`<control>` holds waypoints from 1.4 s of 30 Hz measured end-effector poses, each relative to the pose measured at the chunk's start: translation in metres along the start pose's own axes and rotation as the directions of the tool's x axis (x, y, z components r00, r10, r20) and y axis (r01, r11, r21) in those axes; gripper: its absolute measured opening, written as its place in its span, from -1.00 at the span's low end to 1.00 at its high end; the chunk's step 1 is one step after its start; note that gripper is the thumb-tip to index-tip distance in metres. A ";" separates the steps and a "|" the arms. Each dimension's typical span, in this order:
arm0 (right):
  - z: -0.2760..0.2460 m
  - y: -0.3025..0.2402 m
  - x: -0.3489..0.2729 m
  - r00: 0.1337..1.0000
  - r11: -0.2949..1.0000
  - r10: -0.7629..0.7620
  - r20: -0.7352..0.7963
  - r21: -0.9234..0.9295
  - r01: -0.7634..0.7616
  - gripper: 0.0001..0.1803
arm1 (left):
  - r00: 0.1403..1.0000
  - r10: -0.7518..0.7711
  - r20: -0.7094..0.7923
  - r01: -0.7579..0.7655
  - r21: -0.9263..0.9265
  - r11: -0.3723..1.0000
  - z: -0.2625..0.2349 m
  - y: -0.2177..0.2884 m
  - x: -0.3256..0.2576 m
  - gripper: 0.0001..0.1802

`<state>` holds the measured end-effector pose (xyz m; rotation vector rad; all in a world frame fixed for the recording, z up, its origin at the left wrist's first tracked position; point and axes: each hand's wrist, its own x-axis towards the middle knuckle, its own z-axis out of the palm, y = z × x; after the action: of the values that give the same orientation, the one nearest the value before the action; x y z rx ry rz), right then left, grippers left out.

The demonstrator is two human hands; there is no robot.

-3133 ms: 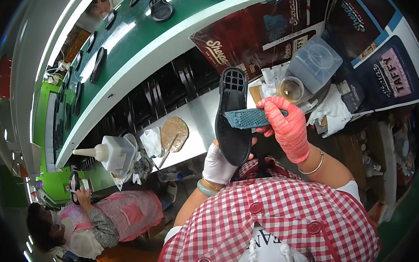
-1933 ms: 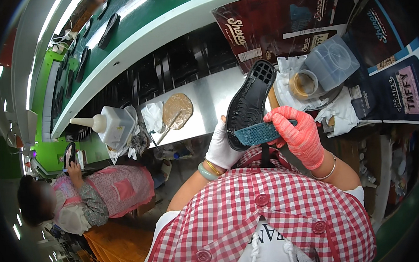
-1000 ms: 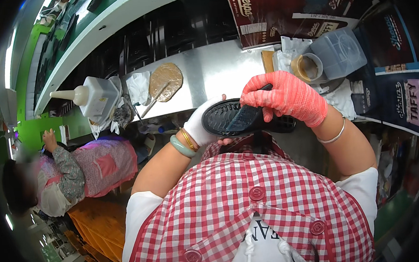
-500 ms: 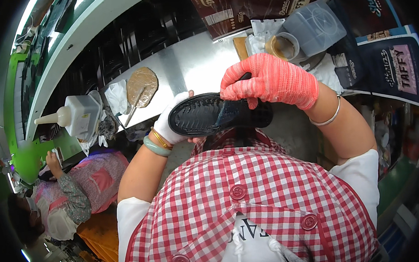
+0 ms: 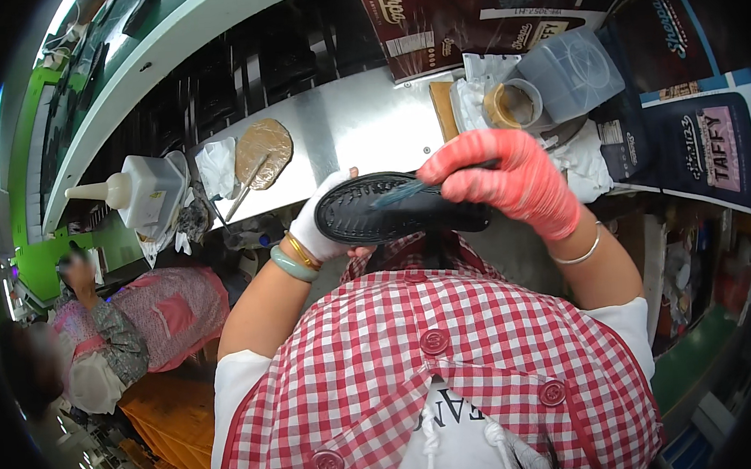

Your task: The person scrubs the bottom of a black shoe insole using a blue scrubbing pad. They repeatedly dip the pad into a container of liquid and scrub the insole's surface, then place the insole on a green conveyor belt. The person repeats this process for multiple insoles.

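Black ridged rubber shoe sole (image 5: 400, 211), held above the near edge of the steel table (image 5: 360, 124), toe clamped in the white-gloved left hand (image 5: 323, 225), red-gloved right hand (image 5: 501, 179) closed on a blue-bristled brush (image 5: 399, 194): hard strokes could twist it loose.

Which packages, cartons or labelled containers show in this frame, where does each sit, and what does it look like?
Dark brown cartons: top centre behind the bench, flat, pale lettering.
Dark blue box: right edge, pink and white print.
Clear lidded tub: upper right on the bench, squarish.
White glue bottle: left on the bench, squarish, cone nozzle, small label.
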<state>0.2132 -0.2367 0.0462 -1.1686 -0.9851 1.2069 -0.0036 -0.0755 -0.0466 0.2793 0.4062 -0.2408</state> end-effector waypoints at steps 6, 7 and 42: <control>0.008 0.008 0.003 0.911 0.802 -0.331 0.246 -0.437 0.408 -0.74 | 0.983 0.068 0.172 -0.062 -0.040 0.997 0.004 0.000 -0.003 -0.39; 0.005 0.003 -0.003 0.917 0.795 -0.319 0.239 -0.459 0.396 -0.74 | 0.982 0.090 0.164 -0.085 -0.036 0.996 0.004 0.000 -0.006 -0.40; -0.024 0.029 0.030 0.544 0.773 -0.038 -0.838 0.320 0.548 -0.59 | 0.070 0.894 0.443 -0.012 0.896 -0.443 0.042 0.097 -0.133 -0.03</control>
<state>0.2352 -0.2102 0.0123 -0.8411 -0.0797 0.4708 -0.0799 0.0250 0.0679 2.1602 0.7132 1.1720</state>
